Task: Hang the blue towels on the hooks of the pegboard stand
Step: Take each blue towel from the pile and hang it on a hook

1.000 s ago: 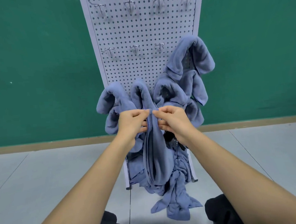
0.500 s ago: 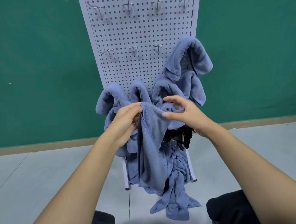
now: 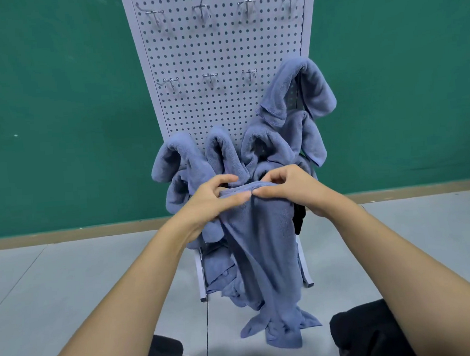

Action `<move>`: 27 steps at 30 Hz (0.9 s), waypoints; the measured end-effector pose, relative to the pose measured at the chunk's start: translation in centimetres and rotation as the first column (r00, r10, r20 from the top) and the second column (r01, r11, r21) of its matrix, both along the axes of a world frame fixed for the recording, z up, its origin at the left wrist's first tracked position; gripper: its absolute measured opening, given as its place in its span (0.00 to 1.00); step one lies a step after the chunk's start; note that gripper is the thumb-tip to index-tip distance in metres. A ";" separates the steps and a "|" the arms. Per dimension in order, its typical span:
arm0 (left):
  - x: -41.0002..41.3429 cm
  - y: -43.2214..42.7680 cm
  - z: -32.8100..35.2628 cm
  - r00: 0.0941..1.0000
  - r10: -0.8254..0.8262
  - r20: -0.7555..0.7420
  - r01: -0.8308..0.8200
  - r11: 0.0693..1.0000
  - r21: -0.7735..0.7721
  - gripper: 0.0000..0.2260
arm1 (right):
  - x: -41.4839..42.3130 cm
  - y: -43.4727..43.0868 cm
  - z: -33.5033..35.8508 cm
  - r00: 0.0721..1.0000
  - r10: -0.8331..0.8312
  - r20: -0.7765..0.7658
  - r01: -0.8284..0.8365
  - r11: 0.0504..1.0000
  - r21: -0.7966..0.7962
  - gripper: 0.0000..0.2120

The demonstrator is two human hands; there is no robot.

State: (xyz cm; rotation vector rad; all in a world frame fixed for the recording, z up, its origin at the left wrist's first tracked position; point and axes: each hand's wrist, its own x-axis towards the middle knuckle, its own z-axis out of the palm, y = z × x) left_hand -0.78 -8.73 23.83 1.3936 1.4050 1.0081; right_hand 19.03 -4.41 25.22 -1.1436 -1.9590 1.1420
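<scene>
A blue towel (image 3: pixel 263 239) hangs long in front of the white pegboard stand (image 3: pixel 219 53). My left hand (image 3: pixel 210 200) and my right hand (image 3: pixel 287 188) pinch its top edge side by side, fingertips almost touching. Behind them several blue towels (image 3: pixel 297 90) hang draped over hooks on the lower rows and the right side. Bare metal hooks (image 3: pixel 210 79) stick out in the middle row, and more line the top row. The held towel's lower end reaches down to a heap of towels (image 3: pixel 277 327) at the stand's foot.
The stand rests on a grey tiled floor (image 3: pixel 69 286) against a green wall (image 3: pixel 56 107) with a tan skirting strip. Something black (image 3: pixel 299 217) shows behind the held towel at the right. Dark trouser knees (image 3: pixel 370 332) fill the bottom edge.
My right hand came back from the right and pinches the towel's top edge again beside my left hand. The edge now lies folded flat across between both hands.
</scene>
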 end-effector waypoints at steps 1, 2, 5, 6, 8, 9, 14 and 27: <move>0.2 0.1 -0.2 0.999 0.037 -0.036 -0.035 0.997 0.071 0.13 | 0.1 0.0 0.1 1.000 -0.010 -0.013 0.010 1.000 0.003 0.07; 0.2 0.1 -0.3 0.996 0.082 -0.036 -0.077 0.989 0.126 0.09 | 0.4 0.0 0.3 0.999 -0.020 -0.029 0.020 1.000 0.009 0.07; -0.1 0.4 -0.2 0.985 0.168 -0.049 -0.155 0.966 0.207 0.02 | 1.3 0.3 0.3 0.996 -0.061 -0.070 0.061 0.998 -0.010 0.06; 0.0 0.5 -0.3 0.982 0.174 -0.075 -0.154 0.963 0.221 0.02 | 1.5 0.5 0.1 0.993 -0.088 -0.074 0.086 0.996 -0.020 0.06; 0.3 0.8 -0.6 0.972 0.188 -0.140 -0.149 0.957 0.250 0.05 | 1.4 0.6 -0.4 0.986 -0.162 -0.049 0.162 0.987 -0.006 0.06; 0.4 1.0 -0.8 0.962 0.214 -0.169 -0.165 0.950 0.267 0.06 | 1.1 0.6 -0.7 0.979 -0.201 -0.031 0.201 0.979 0.006 0.07; 0.8 1.8 -1.7 0.920 0.363 -0.150 -0.320 0.914 0.250 0.08 | -2.0 -0.7 -1.6 0.967 -0.210 -0.142 0.180 0.964 -0.197 0.12; 0.2 0.8 -0.3 0.985 0.019 0.172 -0.036 0.995 0.098 0.14 | -1.8 -1.0 0.0 0.845 -0.160 -0.510 -0.046 0.929 -0.368 0.07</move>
